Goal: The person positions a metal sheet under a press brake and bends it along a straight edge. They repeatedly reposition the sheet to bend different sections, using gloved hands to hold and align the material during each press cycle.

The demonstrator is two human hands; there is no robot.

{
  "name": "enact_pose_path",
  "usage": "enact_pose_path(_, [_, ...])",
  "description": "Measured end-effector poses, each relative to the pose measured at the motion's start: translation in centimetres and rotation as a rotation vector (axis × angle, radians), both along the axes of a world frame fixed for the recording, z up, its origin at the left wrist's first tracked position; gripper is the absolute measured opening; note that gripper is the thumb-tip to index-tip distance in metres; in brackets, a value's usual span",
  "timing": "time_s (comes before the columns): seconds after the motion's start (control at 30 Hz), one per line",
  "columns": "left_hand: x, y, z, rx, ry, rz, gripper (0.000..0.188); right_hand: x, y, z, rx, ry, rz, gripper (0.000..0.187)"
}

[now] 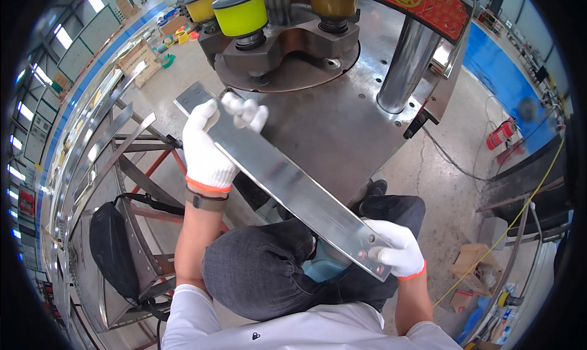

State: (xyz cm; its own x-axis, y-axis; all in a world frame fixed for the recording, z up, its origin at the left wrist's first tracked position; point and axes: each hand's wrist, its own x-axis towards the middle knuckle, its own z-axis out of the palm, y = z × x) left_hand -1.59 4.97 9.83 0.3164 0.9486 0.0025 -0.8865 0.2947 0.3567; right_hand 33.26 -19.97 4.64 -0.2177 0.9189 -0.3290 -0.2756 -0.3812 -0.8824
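A long flat metal strip (pixel 287 180) with holes at both ends lies slantwise across my lap, its far end to the left. My left hand (pixel 211 139), in a white knitted glove with an orange cuff, grips it near the far end, thumb on top and fingers round the other edge. At the near right end my right hand (pixel 397 249), gloved alike, pinches the strip beside its holes, thumb on the face. Beyond the strip is the steel table of a press machine (pixel 324 130), with the strip's far end close to its edge.
The machine's turret (pixel 287 56) bears yellow-green cylinders (pixel 240 14); a polished column (pixel 409 66) stands right of it. At left, a rack (pixel 122 166) carries metal strips and a black bag (pixel 113 249). A fire extinguisher (pixel 501 134) and cardboard box (pixel 477 267) are at right.
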Motion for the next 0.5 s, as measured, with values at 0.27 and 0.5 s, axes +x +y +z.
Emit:
enact_pose_path(0.27, [2.5, 0.5, 0.0, 0.235, 0.79, -0.099, 0.031, 2.3, -8.1, -3.5, 0.113, 0.13, -0.375, 0.092])
enact_pose_path(0.5, [4.0, -0.3, 2.9, 0.626, 1.272, -0.165, 0.048, 4.5, -11.9, -1.6, 0.148, -0.123, -0.554, 0.089])
